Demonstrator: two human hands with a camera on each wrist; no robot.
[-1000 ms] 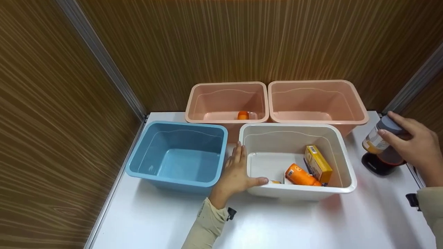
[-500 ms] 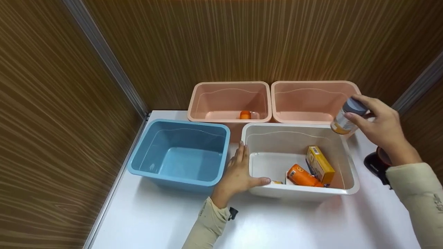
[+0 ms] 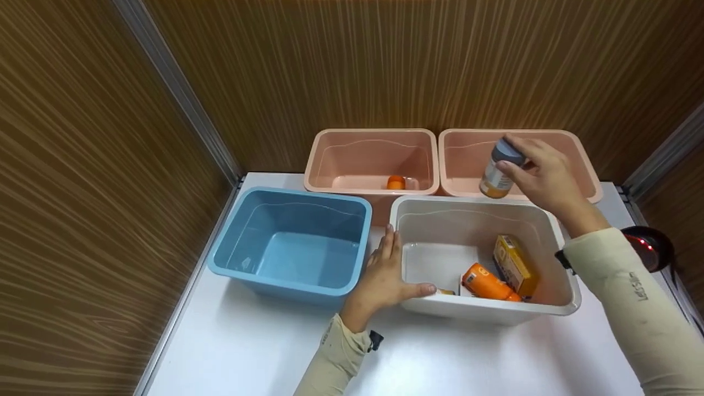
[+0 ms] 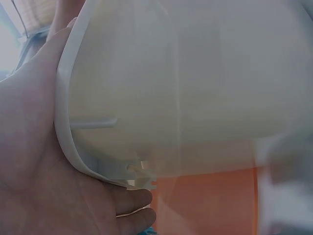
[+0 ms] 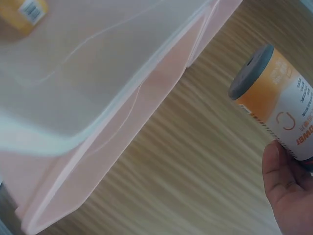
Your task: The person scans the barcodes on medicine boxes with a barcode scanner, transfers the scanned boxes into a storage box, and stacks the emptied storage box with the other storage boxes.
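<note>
My right hand (image 3: 550, 179) pinches a grey-lidded bottle (image 3: 498, 179) by its top, tilted, over the back right pink bin (image 3: 591, 184). In the right wrist view the bottle (image 5: 279, 107) shows an orange and white label. My left hand (image 3: 379, 278) rests at the left end of the white bin (image 3: 572, 305), fingers straight along its side and thumb over the front rim. The left wrist view has the palm (image 4: 29, 132) against that rim. Inside the white bin lie an orange bottle (image 3: 489, 283) and a yellow box (image 3: 515, 265); other small items are partly hidden by the front wall.
A blue bin (image 3: 297, 289) stands at the left. Behind, the left pink bin (image 3: 316, 165) has an orange item (image 3: 396, 182) in it. A black device with red lights (image 3: 657, 250) sits at the right edge. Wood-patterned walls (image 3: 352, 66) enclose the table (image 3: 264, 346).
My right hand has carried the grey-lidded bottle leftward from beside the black device to above the back right pink bin. The left hand has stayed on the white bin.
</note>
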